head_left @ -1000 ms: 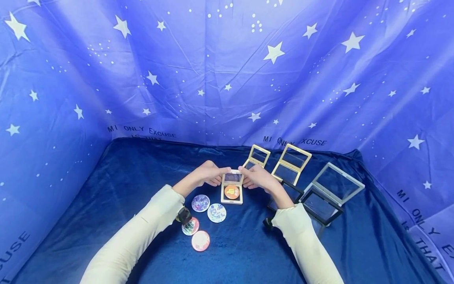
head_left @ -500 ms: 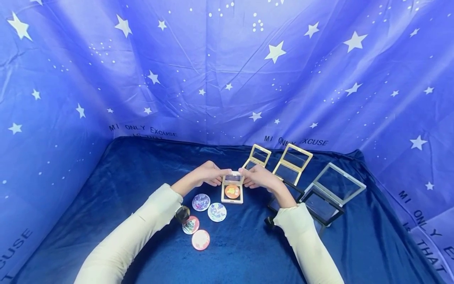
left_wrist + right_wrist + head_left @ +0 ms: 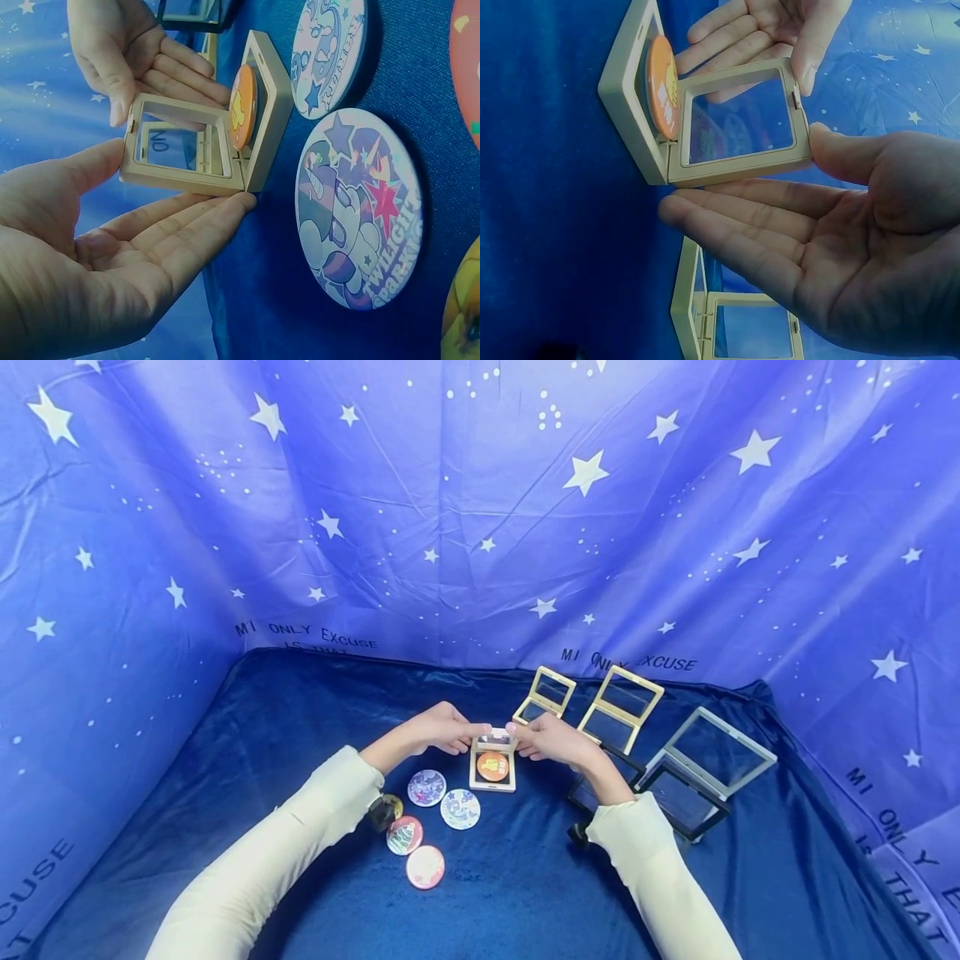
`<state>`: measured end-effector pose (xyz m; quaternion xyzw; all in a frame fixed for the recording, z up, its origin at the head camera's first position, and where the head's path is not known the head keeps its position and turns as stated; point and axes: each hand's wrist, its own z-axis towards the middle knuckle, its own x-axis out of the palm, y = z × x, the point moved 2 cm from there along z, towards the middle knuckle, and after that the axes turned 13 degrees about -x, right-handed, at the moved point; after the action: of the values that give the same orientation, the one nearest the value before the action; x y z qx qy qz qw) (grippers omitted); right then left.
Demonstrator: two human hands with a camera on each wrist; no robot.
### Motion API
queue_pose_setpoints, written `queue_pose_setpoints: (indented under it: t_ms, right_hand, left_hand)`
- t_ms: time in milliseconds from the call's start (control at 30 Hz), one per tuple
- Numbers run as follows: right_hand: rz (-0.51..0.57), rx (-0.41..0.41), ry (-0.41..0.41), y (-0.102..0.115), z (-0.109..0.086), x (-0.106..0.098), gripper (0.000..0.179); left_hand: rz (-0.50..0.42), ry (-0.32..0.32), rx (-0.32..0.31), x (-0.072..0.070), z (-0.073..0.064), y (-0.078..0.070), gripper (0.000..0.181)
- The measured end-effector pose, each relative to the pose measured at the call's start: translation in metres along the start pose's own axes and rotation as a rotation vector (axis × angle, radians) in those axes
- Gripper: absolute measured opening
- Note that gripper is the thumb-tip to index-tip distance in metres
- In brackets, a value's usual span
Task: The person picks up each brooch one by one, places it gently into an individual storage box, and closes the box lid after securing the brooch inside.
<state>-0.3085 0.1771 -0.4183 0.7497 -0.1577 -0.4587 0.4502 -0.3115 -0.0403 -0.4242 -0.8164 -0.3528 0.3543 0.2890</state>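
A small cream hinged display frame [image 3: 492, 788] stands half folded on the dark blue cloth, an orange badge [image 3: 492, 767] with a yellow thumbs-up in its lower half. My left hand [image 3: 448, 730] holds the lid at its left side, thumb on the top edge, fingertips by the hinge. On the opposite side my right hand [image 3: 549, 738] holds it likewise; the right wrist view shows the clear film in the lid [image 3: 801, 131]. Closer in lie a purple badge [image 3: 427, 787], a white-and-blue badge [image 3: 460, 809], a red badge [image 3: 405, 835] and a pink badge [image 3: 425, 867].
A yellow badge [image 3: 392, 807] is partly hidden by the left wrist camera. Behind the right hand stand a small cream frame [image 3: 557, 672] and a larger cream frame [image 3: 637, 678], both unfolded. Further right are a white frame [image 3: 738, 732] and black frames [image 3: 697, 783], partly behind the right forearm.
The lid of the display frame has tilted down toward its lower half, with both hands moving along on it. The badges stay in place.
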Motion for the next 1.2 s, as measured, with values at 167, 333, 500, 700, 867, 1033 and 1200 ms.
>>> queue_pose_setpoints:
  t_ms: [167, 333, 500, 700, 867, 1033, 1200]
  right_hand:
    - [-0.012, -0.001, 0.01, 0.0, -0.004, 0.002, 0.05]
    - [-0.047, -0.033, 0.014, -0.001, -0.008, 0.003, 0.046]
    - [-0.087, -0.068, 0.016, -0.005, -0.011, 0.003, 0.041]
    - [-0.129, -0.112, 0.04, -0.004, -0.012, 0.002, 0.035]
    - [-0.152, -0.141, 0.061, -0.002, -0.011, 0.002, 0.034]
    - [-0.212, -0.167, 0.073, -0.003, -0.01, 0.002, 0.039]
    - [-0.231, -0.16, 0.083, -0.002, -0.01, 0.002, 0.043]
  left_hand:
    - [0.009, 0.002, 0.008, 0.001, 0.0, 0.0, 0.051]
    - [0.031, 0.012, 0.045, 0.002, 0.001, 0.002, 0.046]
    - [0.09, 0.019, 0.096, 0.001, 0.0, 0.004, 0.039]
    - [0.146, 0.034, 0.154, -0.001, 0.0, 0.004, 0.033]
    - [0.193, 0.035, 0.184, -0.002, -0.001, 0.004, 0.032]
    - [0.27, -0.036, 0.226, -0.001, -0.004, 0.003, 0.035]
    - [0.315, -0.139, 0.252, 0.005, -0.005, 0.005, 0.045]
